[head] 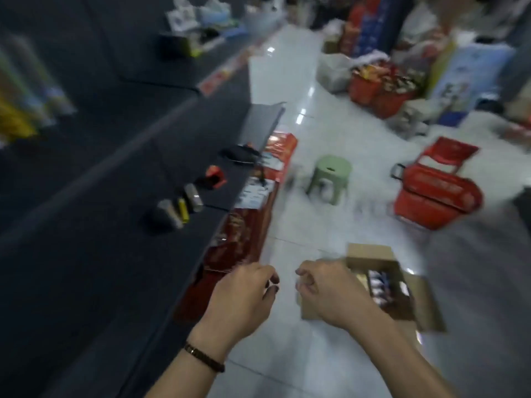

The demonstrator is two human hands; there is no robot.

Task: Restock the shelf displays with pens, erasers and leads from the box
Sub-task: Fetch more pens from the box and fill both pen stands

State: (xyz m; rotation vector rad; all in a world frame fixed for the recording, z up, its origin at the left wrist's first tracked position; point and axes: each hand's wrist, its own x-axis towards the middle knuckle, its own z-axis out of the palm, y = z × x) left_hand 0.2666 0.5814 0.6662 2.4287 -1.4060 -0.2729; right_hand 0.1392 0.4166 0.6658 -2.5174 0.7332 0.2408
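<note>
Our left hand [241, 294] and right hand [324, 288] hover with fingers loosely curled; we cannot tell whether they pinch anything, and the right one overlaps the open box [385, 282]. Small packets could slip and scatter if we grab through this blur. Around us lie the pale tiled floor [301, 211], dark shelf [115, 196], red baskets [436, 196] and green stool [330, 176].

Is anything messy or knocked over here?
Yes, a bit. A red basket sits out on the floor, and a white bag and more baskets crowd it farther back. The cardboard box stands open. Blur hides finer damage.
</note>
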